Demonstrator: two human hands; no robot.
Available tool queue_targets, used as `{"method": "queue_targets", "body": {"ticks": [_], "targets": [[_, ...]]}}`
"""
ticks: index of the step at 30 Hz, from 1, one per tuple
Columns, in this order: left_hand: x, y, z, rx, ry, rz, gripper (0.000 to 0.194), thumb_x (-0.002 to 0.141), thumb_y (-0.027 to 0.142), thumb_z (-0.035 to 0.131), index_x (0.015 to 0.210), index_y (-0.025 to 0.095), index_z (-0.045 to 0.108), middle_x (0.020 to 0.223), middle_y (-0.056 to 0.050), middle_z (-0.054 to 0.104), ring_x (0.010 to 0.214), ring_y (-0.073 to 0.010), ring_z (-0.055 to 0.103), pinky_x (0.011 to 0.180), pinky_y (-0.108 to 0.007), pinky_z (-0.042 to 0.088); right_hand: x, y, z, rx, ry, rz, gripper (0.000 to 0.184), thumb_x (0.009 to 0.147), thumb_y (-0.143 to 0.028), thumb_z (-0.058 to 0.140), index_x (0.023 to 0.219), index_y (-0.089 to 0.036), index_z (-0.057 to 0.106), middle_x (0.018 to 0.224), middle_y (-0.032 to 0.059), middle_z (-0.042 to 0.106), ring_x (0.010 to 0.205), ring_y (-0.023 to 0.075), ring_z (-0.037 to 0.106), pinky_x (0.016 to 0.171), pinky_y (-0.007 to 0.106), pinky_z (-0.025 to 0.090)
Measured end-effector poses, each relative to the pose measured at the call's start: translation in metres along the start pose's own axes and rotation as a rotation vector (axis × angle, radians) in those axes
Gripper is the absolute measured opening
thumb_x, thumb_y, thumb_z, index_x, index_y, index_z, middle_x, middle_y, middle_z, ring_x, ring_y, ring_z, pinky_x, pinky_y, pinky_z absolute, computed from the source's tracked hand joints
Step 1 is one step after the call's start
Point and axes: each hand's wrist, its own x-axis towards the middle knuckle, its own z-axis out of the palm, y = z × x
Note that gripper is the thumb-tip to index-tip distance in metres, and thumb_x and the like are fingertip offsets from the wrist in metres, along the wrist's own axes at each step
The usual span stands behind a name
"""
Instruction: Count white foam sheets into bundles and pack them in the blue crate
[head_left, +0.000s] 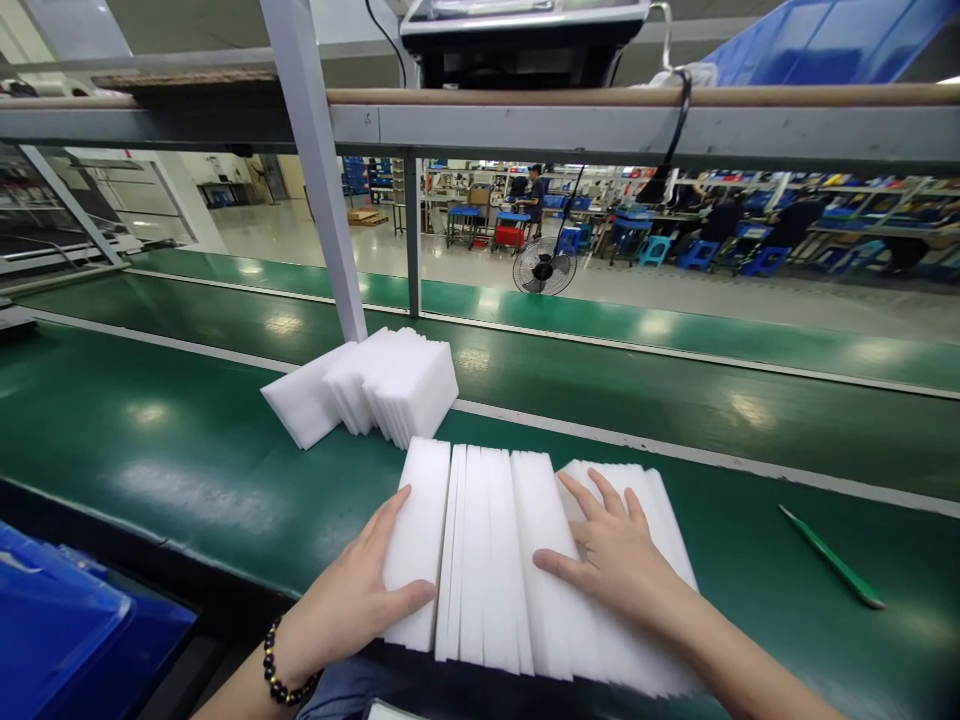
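Observation:
A row of white foam sheets [484, 550] stands on edge at the near side of the green work surface, leaning slightly in places. My left hand [367, 570] rests against the leftmost sheet, thumb and fingers spread, with a beaded bracelet on the wrist. Across the right part of the row lies my right hand [607, 540], its fingers apart on the sheets' upper edges. Neither hand closes around a sheet. Farther back, a second stack of white foam sheets [405, 385] stands fanned out, one sheet tilting away at its left.
A green pointed tool, apparently tweezers [832, 560], lies to the right on the green surface [187, 430]. A grey upright post [319, 170] rises behind the far stack, under an overhead rail [525, 125]. Blue bins [67, 610] are at lower left. People work in the background.

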Motion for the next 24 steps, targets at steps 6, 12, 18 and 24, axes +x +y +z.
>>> {"method": "queue_targets", "body": {"ticks": [6,12,18,24], "targets": [[0.000,-0.001,0.000,0.010,0.013,0.017,0.084,0.074,0.046,0.055,0.140,0.029,0.007,0.146,-0.003,0.017,0.130,-0.0278,0.025,0.106,-0.044,0.024,0.001,0.002,0.009,-0.018,0.040,0.056,0.090,0.071,-0.071,0.033,0.137,-0.011,0.028,0.145,0.0109,0.017,0.132,0.0332,0.004,0.104,0.057,0.008],[0.000,-0.002,0.000,0.002,0.017,0.038,0.085,0.073,0.046,0.056,0.140,0.026,0.008,0.146,-0.005,0.018,0.130,-0.0282,0.025,0.107,-0.044,0.022,0.004,-0.007,0.009,-0.018,0.084,-0.008,0.077,0.073,-0.055,0.043,0.140,-0.026,0.018,0.146,0.0087,0.015,0.132,0.0329,0.006,0.102,0.059,0.008],[0.000,-0.003,-0.001,-0.015,0.019,0.066,0.085,0.073,0.046,0.057,0.140,0.026,0.009,0.146,-0.005,0.018,0.129,-0.0278,0.026,0.107,-0.043,0.023,0.007,-0.021,0.004,-0.002,0.091,-0.173,0.039,0.080,-0.036,0.040,0.118,-0.034,0.051,0.146,0.0041,0.015,0.132,0.0331,0.006,0.101,0.059,0.006],[0.001,-0.002,-0.002,-0.012,0.021,0.088,0.086,0.072,0.046,0.057,0.140,0.024,0.010,0.146,-0.005,0.018,0.130,-0.0273,0.025,0.107,-0.041,0.024,0.023,-0.037,0.000,0.053,0.083,-0.153,0.058,0.080,-0.064,0.027,0.075,-0.024,0.069,0.144,0.0045,0.022,0.132,0.0342,0.007,0.101,0.059,0.004]]}}
